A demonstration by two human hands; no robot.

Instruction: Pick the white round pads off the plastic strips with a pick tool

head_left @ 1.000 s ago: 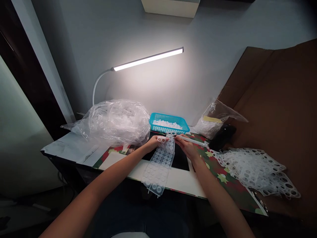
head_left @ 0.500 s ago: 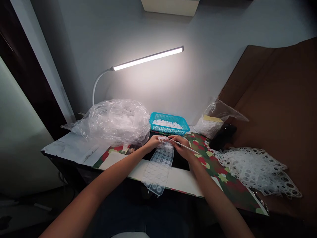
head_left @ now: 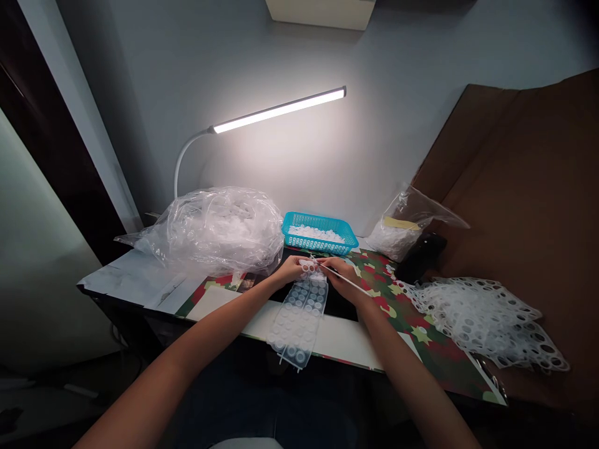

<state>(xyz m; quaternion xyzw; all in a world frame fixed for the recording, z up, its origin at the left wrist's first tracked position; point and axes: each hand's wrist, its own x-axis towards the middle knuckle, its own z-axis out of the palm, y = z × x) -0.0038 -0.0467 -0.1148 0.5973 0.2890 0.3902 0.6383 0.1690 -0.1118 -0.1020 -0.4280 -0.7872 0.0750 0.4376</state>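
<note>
Left grip [head_left: 292, 269] clamped on top end of clear bumper-pad sheet [head_left: 298, 321], just below blue plastic basket [head_left: 318, 245]. Right grip [head_left: 341, 282] pinched on thin white rod [head_left: 352, 283], tip at sheet's top end. Sheet's long axis runs from basket toward person; left hand nearer.

Basket [head_left: 319, 234] behind the pad strip [head_left: 299, 324], plastic bag [head_left: 215, 231] left, punched sheet [head_left: 482, 324] right
</note>
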